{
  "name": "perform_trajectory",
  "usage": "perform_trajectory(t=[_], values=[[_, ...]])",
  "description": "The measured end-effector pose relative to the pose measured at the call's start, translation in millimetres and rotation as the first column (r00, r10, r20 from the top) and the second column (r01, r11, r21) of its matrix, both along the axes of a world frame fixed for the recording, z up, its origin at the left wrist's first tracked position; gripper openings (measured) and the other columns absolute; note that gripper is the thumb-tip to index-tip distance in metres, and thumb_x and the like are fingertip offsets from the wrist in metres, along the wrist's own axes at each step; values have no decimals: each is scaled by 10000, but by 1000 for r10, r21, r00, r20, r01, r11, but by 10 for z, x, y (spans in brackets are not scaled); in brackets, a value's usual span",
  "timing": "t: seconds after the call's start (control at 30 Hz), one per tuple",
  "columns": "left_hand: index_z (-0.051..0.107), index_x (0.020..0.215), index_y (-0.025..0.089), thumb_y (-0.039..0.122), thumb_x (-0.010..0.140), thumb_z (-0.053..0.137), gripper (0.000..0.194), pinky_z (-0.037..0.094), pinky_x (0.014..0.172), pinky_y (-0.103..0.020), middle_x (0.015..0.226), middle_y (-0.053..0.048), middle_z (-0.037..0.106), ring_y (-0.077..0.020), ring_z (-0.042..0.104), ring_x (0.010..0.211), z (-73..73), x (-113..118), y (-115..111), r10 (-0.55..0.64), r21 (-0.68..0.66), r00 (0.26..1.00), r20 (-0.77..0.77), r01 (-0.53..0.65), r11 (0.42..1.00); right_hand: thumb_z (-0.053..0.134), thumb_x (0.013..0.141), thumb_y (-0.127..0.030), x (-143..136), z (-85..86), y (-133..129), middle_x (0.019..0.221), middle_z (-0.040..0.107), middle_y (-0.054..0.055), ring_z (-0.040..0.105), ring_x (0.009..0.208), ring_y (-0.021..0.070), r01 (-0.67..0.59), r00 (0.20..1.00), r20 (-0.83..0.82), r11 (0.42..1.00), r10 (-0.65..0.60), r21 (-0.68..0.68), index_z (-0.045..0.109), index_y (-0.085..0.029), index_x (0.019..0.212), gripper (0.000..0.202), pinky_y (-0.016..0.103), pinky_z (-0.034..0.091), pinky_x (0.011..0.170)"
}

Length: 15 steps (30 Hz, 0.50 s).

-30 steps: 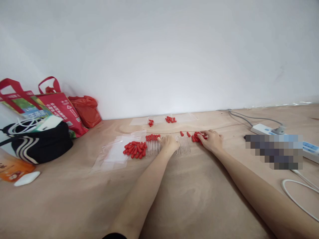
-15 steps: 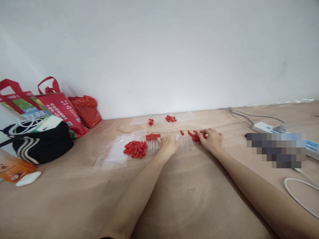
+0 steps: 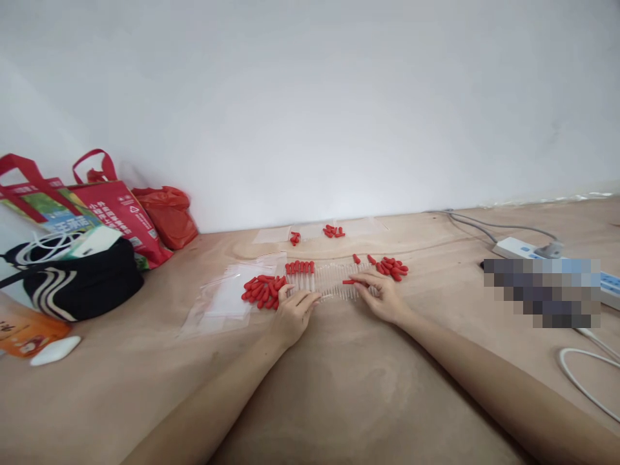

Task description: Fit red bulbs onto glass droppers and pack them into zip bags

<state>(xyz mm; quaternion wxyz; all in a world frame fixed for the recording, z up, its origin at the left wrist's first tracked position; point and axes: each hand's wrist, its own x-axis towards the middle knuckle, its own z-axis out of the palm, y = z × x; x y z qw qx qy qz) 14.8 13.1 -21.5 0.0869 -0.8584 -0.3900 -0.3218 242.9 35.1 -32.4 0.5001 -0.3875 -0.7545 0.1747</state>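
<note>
Clear thin tubes [image 3: 334, 274] lie side by side in a row on the wooden table. Red rubber caps [image 3: 299, 267] sit on the far ends of several tubes at the row's left. My left hand [image 3: 293, 312] is over the near ends of the left tubes, its fingers bent; a tube seems pinched at its fingertips. Between the thumb and fingers of my right hand [image 3: 378, 296] is one red cap [image 3: 348, 282], pointing left above the tubes. One pile of loose red caps [image 3: 263, 292] lies left of the row, another pile [image 3: 392, 268] just behind my right hand.
Clear plastic bags [image 3: 221, 296] lie left of the caps. Further back are more red caps [image 3: 334, 231]. A black pouch [image 3: 92, 278] and red bags [image 3: 167, 216] stand at the left. On the right are a power strip [image 3: 520, 250], a blurred dark object and cables.
My left hand has moved left and nearer, off the middle of the tubes. My right hand has come left from the right pile with a red cap.
</note>
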Motion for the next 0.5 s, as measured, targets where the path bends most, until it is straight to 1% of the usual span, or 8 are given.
perform_trajectory(t=[0.07,0.17,0.3,0.4,0.5], values=[[578,905,209,206,887,365,215,247,900,-372,814,-11,665,-123,592,721,9,26,8,4,-32,1000,5,-4,999,462,796,-236,-46,11,-54,905,643,66,590,817,167,-45,998,41,999,46,-28,630,-196,938,224,305,472,723],[583,907,214,196,883,369,215,244,904,-375,806,-8,664,-122,591,715,9,40,14,7,-46,1000,7,-7,999,476,789,-224,-71,5,-85,882,650,65,588,802,171,-71,996,58,995,75,-71,635,-203,950,228,310,475,711],[588,913,214,190,879,380,212,247,909,-365,808,-8,666,-118,592,715,3,29,12,2,-30,1000,-3,-2,1000,493,782,-229,-85,-4,-92,832,646,60,578,734,159,-82,993,70,989,91,-125,642,-208,942,220,303,474,666],[595,914,207,176,869,398,204,264,896,-347,802,-8,664,-112,590,704,10,29,8,-4,7,1000,-15,4,1000,498,782,-230,-98,-3,-98,788,638,52,564,714,155,-85,992,82,986,98,-147,642,-212,954,224,300,465,655],[595,921,208,172,871,389,215,279,876,-339,798,-9,662,-113,587,704,16,32,8,-6,13,1000,-27,6,1000,501,784,-244,-106,-8,-100,776,629,48,554,704,154,-74,992,83,980,90,-183,645,-213,946,219,301,455,650]])
